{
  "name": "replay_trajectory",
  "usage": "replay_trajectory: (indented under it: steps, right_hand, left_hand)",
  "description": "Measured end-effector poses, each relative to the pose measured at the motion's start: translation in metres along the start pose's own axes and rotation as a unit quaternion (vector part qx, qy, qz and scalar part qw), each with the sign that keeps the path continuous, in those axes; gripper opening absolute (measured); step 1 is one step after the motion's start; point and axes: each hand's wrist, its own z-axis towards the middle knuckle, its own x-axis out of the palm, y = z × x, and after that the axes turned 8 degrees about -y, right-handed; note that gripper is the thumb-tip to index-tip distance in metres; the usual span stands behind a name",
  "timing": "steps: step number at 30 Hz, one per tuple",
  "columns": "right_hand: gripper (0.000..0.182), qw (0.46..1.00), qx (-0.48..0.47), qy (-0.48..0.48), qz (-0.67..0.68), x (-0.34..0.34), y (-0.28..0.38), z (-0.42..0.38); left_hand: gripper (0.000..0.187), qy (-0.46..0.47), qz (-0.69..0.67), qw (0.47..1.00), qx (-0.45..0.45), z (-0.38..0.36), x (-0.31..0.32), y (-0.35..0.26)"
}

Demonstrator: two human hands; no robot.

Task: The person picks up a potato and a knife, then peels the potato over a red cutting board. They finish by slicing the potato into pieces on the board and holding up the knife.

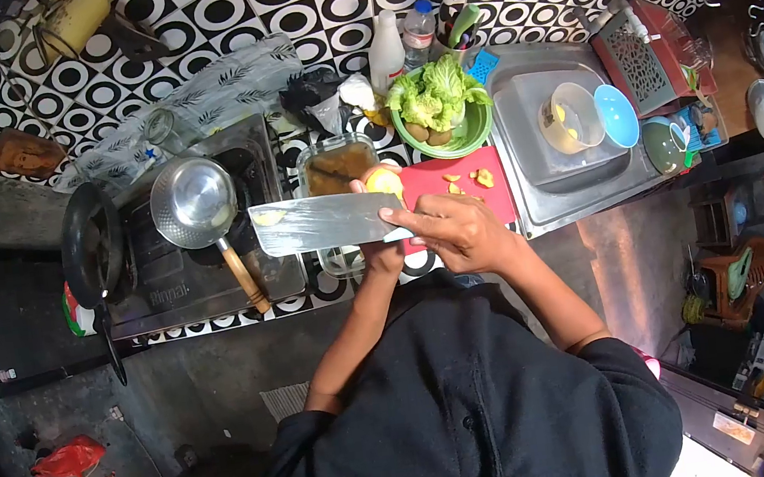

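Note:
A wide-bladed knife [328, 223] is held level by my right hand [462, 231], its fingers wrapped round the handle and the index finger along the blade. Behind the blade, my left hand [384, 255] is closed on a yellow piece of food [385, 182], partly hidden by the knife. A small pale slice [269, 218] sticks to the blade near its left end. Under and beyond my hands lies a red cutting board [499, 194] with several yellow pieces [484, 178] on it. A glass container [335, 166] of brownish liquid stands behind the blade.
A green bowl [487, 130] with leafy greens [440, 93] stands behind the board. To the right is a sink [549, 202] with a clear tub [570, 125] and a blue bowl [617, 115]. At left, a saucepan [194, 202] and a black frying pan [90, 241] sit on the stove [175, 297].

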Motion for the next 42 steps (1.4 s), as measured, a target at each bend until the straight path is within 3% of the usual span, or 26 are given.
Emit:
replay_trajectory:
  steps: [3,6,7,11,14,17,21,25,27,28,30,33,35,39,41,42]
  right_hand:
    - [0.058,1.000,-0.013,0.015,-0.016,-0.003,0.000,0.000]
    - [0.060,0.998,-0.035,0.032,-0.050,-0.005,-0.001,-0.002]
    - [0.061,0.997,-0.039,0.035,-0.052,-0.006,-0.002,-0.002]
    - [0.062,0.996,-0.048,0.057,-0.056,-0.010,0.001,-0.002]
    - [0.064,0.995,-0.061,0.059,-0.046,-0.012,0.000,-0.001]
    - [0.065,0.994,-0.078,0.065,-0.046,-0.009,-0.003,-0.002]
    - [0.065,0.991,-0.092,0.082,-0.046,-0.012,-0.002,-0.001]
    - [0.065,0.992,-0.097,0.074,-0.041,-0.011,-0.007,0.000]
    - [0.064,0.993,-0.090,0.064,-0.040,-0.011,-0.007,0.000]
    - [0.063,0.994,-0.085,0.060,-0.039,-0.012,-0.005,0.000]
    - [0.063,0.995,-0.078,0.047,-0.035,-0.011,-0.003,0.000]
    - [0.062,0.997,-0.073,0.028,-0.026,-0.008,-0.001,-0.001]
    - [0.063,0.997,-0.069,0.018,-0.023,-0.006,0.001,-0.001]
    - [0.067,0.998,-0.066,-0.005,-0.018,-0.002,0.002,-0.003]
    - [0.070,0.997,-0.068,-0.012,-0.016,0.000,0.001,-0.004]
    - [0.071,0.997,-0.072,-0.008,-0.019,-0.001,0.001,-0.005]
  left_hand:
    - [0.064,0.049,-0.011,0.998,-0.049,0.002,-0.007,-0.002]
    - [0.064,0.063,-0.091,0.981,-0.160,0.004,-0.011,-0.005]
    - [0.064,0.057,-0.052,0.989,-0.124,0.003,-0.013,0.000]
    - [0.059,0.097,-0.141,0.934,-0.312,0.009,-0.026,-0.014]
    - [0.056,0.125,-0.136,0.917,-0.353,0.013,-0.027,-0.025]
    - [0.054,0.132,-0.155,0.887,-0.414,0.021,-0.059,0.007]
    - [0.052,0.056,0.011,0.932,-0.359,0.015,-0.059,0.018]
    - [0.048,0.171,-0.174,0.884,-0.398,0.019,-0.066,0.014]
    - [0.054,0.195,-0.209,0.903,-0.321,0.013,-0.063,0.016]
    - [0.053,0.169,-0.162,0.945,-0.230,-0.001,-0.056,0.022]
    - [0.053,0.150,-0.080,0.979,-0.110,-0.009,-0.046,0.021]
    - [0.056,0.151,-0.035,0.986,-0.053,-0.008,-0.028,0.002]
    - [0.055,0.120,-0.074,0.989,-0.044,-0.014,-0.013,-0.006]
    - [0.056,0.082,0.017,0.991,0.103,-0.015,-0.001,-0.004]
    - [0.057,0.083,0.031,0.989,0.119,-0.014,0.001,-0.005]
    - [0.058,0.094,0.011,0.992,0.080,-0.013,0.000,-0.005]
